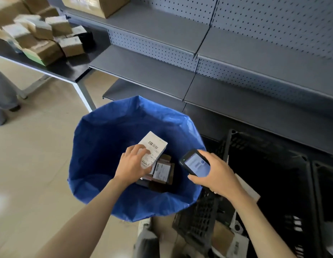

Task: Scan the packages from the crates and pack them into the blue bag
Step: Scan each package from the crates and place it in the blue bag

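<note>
The blue bag [98, 146] holds several labelled packages [162, 171]. Over its mouth, the left hand [133, 162] grips a white barcoded package [154, 146]; the right hand [216, 174] holds a scanner [195, 163] beside the black crates [270, 164].

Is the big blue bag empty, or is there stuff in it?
Not empty. A few labelled packages lie at the bottom of the blue bag, and the left hand holds a white box over them.

The left hand [133, 163] and right hand [216, 175] are bare, and so are the forearms [84, 216] — they look slim, perhaps stretched by the lens.
</note>
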